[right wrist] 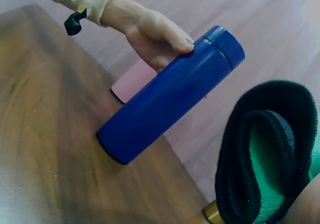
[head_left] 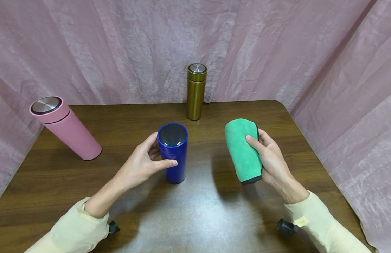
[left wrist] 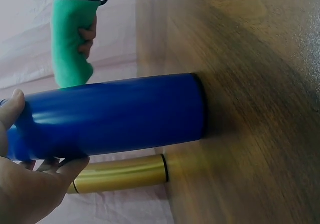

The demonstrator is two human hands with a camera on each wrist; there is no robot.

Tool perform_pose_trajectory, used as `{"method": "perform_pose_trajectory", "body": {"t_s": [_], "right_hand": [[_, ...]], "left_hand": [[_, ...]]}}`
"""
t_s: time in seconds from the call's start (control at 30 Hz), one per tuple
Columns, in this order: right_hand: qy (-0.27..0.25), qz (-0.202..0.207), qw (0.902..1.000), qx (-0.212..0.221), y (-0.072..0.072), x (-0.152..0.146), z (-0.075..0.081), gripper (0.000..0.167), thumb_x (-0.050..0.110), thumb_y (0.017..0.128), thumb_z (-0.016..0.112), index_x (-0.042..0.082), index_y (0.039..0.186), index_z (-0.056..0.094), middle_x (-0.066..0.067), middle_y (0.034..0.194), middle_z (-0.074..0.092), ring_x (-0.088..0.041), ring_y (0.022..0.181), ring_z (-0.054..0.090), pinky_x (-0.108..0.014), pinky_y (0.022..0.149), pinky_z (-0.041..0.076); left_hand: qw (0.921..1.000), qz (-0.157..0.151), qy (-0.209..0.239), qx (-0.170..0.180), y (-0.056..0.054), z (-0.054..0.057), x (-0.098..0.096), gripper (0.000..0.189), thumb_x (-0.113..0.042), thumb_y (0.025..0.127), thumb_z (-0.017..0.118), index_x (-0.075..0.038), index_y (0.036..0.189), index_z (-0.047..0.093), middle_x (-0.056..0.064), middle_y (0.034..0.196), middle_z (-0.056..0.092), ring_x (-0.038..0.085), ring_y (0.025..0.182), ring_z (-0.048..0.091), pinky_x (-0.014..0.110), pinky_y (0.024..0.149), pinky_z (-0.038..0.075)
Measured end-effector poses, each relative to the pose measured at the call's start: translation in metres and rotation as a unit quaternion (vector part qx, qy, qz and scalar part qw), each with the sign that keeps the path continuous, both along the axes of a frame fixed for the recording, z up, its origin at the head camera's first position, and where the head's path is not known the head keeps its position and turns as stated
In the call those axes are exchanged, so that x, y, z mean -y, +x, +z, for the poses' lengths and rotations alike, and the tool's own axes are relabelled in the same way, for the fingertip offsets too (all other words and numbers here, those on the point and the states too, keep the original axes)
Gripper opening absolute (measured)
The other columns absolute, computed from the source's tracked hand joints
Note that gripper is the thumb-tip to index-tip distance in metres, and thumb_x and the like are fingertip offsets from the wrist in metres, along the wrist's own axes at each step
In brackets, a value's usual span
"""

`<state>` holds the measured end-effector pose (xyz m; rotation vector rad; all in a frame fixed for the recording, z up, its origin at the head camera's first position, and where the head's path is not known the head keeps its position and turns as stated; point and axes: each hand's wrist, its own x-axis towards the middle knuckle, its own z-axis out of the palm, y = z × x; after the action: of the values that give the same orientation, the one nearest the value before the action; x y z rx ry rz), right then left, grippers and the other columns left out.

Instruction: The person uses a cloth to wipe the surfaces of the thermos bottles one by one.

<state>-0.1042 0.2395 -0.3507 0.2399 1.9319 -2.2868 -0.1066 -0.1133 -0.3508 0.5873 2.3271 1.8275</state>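
Note:
Near the middle of the table stands a blue thermos bottle (head_left: 174, 158) with a glossy black lid top. My left hand (head_left: 145, 160) grips its upper part, thumb across the front and fingers behind. In the left wrist view the base of the blue bottle (left wrist: 115, 115) appears to meet the table. To the right, my right hand (head_left: 271, 160) holds a folded green cloth (head_left: 243, 151) with black edging, raised over the table, thumb on top. The cloth's layered dark edge (right wrist: 235, 149) shows up close in the right wrist view.
A gold thermos bottle (head_left: 195, 95) stands at the back edge of the brown wooden table (head_left: 135, 207). At the left stands a pink thermos bottle (head_left: 72, 131) with a silver lid top. Pink curtains (head_left: 135, 45) hang behind and at the sides.

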Motion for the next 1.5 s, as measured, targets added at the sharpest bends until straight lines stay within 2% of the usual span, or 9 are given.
{"method": "perform_pose_trajectory", "body": {"t_s": [0.17, 0.37, 0.43, 0.63, 0.87, 1.03, 1.23, 1.4, 1.5], "right_hand": [[0.013, 0.065, 0.9967, -0.047, -0.001, 0.008, 0.020, 0.033, 0.019, 0.104, 0.065, 0.017, 0.136, 0.056, -0.004, 0.125, 0.060, -0.018, 0.091, 0.070, -0.035, 0.074, 0.062], [0.061, 0.145, 0.9820, -0.104, -0.008, 0.023, 0.052, 0.032, 0.010, 0.101, 0.067, 0.015, 0.132, 0.060, -0.009, 0.125, 0.061, -0.022, 0.093, 0.069, -0.036, 0.075, 0.062], [0.080, 0.175, 0.9738, -0.121, -0.009, 0.028, 0.061, 0.034, 0.008, 0.100, 0.068, 0.014, 0.132, 0.060, -0.011, 0.124, 0.063, -0.023, 0.095, 0.068, -0.036, 0.076, 0.062], [0.151, 0.256, 0.9372, -0.183, -0.010, 0.043, 0.080, 0.045, 0.006, 0.097, 0.072, 0.009, 0.138, 0.056, -0.015, 0.121, 0.065, -0.029, 0.105, 0.063, -0.035, 0.082, 0.059], [0.161, 0.258, 0.9270, -0.219, -0.013, 0.050, 0.091, 0.053, 0.003, 0.096, 0.072, 0.006, 0.145, 0.053, -0.014, 0.123, 0.066, -0.029, 0.106, 0.064, -0.033, 0.085, 0.058], [0.219, 0.278, 0.8989, -0.258, -0.016, 0.052, 0.095, 0.045, 0.007, 0.097, 0.072, 0.008, 0.141, 0.061, -0.009, 0.113, 0.070, -0.027, 0.098, 0.065, -0.032, 0.080, 0.058], [0.269, 0.316, 0.8703, -0.266, -0.018, 0.062, 0.100, 0.040, 0.012, 0.097, 0.074, 0.014, 0.137, 0.067, -0.001, 0.108, 0.073, -0.021, 0.091, 0.068, -0.032, 0.077, 0.059], [0.281, 0.334, 0.8553, -0.279, -0.024, 0.073, 0.105, 0.031, 0.014, 0.097, 0.074, 0.014, 0.129, 0.072, 0.003, 0.104, 0.073, -0.018, 0.086, 0.067, -0.030, 0.075, 0.058], [0.288, 0.337, 0.8522, -0.277, -0.027, 0.078, 0.107, 0.026, 0.015, 0.097, 0.075, 0.015, 0.122, 0.075, 0.003, 0.101, 0.074, -0.017, 0.081, 0.067, -0.030, 0.070, 0.057]], "left_hand": [[1.0000, -0.007, 0.006, -0.002, 0.001, -0.001, 0.001, 0.077, 0.000, 0.083, 0.086, -0.006, 0.148, 0.046, 0.010, 0.136, 0.061, 0.024, 0.123, 0.063, 0.032, 0.106, 0.050], [0.9994, -0.026, 0.021, 0.005, 0.000, 0.000, 0.003, 0.069, -0.001, 0.088, 0.081, -0.005, 0.148, 0.046, 0.012, 0.137, 0.060, 0.025, 0.125, 0.062, 0.031, 0.106, 0.050], [0.9992, -0.031, 0.024, 0.008, 0.000, 0.000, 0.003, 0.066, -0.003, 0.091, 0.079, -0.005, 0.148, 0.046, 0.012, 0.137, 0.060, 0.025, 0.125, 0.062, 0.032, 0.105, 0.051], [0.9989, -0.035, 0.028, 0.010, -0.001, 0.001, 0.002, 0.063, -0.004, 0.093, 0.077, -0.005, 0.148, 0.048, 0.012, 0.137, 0.061, 0.024, 0.123, 0.063, 0.032, 0.103, 0.053], [0.9989, -0.026, 0.022, 0.031, -0.003, 0.006, 0.002, 0.064, -0.009, 0.091, 0.081, -0.009, 0.148, 0.051, 0.007, 0.138, 0.061, 0.022, 0.123, 0.064, 0.033, 0.101, 0.054], [0.9991, -0.024, 0.018, 0.029, -0.003, 0.007, 0.001, 0.067, -0.010, 0.090, 0.082, -0.009, 0.148, 0.048, 0.007, 0.139, 0.060, 0.022, 0.126, 0.062, 0.032, 0.104, 0.052], [0.9991, -0.018, 0.029, 0.026, -0.003, 0.008, 0.003, 0.064, -0.006, 0.088, 0.083, -0.008, 0.144, 0.051, 0.008, 0.134, 0.062, 0.021, 0.124, 0.063, 0.032, 0.103, 0.052], [0.9987, -0.017, 0.038, 0.028, -0.003, 0.008, 0.004, 0.063, -0.002, 0.088, 0.083, -0.006, 0.142, 0.052, 0.010, 0.133, 0.063, 0.021, 0.123, 0.064, 0.032, 0.103, 0.053], [0.9986, -0.016, 0.040, 0.030, -0.002, 0.007, 0.006, 0.063, -0.002, 0.088, 0.082, -0.006, 0.143, 0.052, 0.010, 0.134, 0.062, 0.021, 0.124, 0.063, 0.032, 0.103, 0.053]]}}
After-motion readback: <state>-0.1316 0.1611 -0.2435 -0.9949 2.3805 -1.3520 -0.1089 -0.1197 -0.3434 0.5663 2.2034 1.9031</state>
